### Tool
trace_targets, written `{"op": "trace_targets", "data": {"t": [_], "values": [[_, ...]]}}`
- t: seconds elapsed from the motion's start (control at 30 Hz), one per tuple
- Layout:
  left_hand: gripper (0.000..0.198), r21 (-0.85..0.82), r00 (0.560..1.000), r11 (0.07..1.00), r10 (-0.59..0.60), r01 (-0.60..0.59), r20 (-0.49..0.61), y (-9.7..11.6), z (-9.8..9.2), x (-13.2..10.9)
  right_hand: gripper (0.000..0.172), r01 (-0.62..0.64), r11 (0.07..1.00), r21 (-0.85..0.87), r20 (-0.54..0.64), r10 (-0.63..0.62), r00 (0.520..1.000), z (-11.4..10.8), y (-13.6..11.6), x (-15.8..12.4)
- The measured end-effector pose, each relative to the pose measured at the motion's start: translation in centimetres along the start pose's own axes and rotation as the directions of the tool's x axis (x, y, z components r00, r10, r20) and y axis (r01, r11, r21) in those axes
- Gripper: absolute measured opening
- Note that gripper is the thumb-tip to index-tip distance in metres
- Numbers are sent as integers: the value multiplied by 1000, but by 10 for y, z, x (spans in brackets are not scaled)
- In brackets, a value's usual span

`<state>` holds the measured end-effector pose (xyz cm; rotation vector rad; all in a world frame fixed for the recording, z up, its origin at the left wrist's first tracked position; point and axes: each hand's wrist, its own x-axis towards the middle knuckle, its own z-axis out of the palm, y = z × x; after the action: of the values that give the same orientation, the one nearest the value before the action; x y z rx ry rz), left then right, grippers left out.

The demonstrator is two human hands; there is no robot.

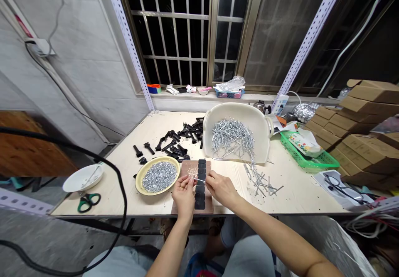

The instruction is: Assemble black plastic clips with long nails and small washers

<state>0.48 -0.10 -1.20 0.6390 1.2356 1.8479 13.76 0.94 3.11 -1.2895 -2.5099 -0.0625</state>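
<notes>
**Both hands pinch one pin over the board**

The left hand [183,193] and right hand [222,188] each close a narrow grip on one end of a thin metal pin [198,180]. It is held level just above the brown board [190,170] and its row of black pieces [202,165], beside the yellow dish [136,181] on the table [296,194].

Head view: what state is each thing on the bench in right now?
left hand, pinching one end of the metal pin
right hand, pinching its other end
yellow bowl, filled with small silver parts
white tub, tipped on its side, pins spilling out
green scissors, shut, lying flat
black parts, loose heap
brown board, row of black pieces on it
</notes>
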Motion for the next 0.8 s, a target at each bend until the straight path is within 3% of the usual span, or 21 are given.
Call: {"op": "trace_targets", "data": {"t": [0.1, 0.23, 0.5, 0.8], "values": [[29, -1, 1000, 1000, 18, -18, -11, 0, 2, 0, 14, -26, 999, -23, -1, 26, 1000, -1, -3, -1], [34, -99, 998, 994, -58, 56, -24, -2, 4, 3, 14, -49, 999, -14, -2, 49, 999, -1, -5, -1], [40, -210, 994, 972, -103, 110, 41, 0, 2, 7, 13, -95, 989, 115, -62, 102, 993, 4, -2, -2], [42, -235, 983, 960, -118, 149, 140, 4, 2, 5, 17, -24, 957, 289, -86, 51, 995, 2, 9, -2]]}}
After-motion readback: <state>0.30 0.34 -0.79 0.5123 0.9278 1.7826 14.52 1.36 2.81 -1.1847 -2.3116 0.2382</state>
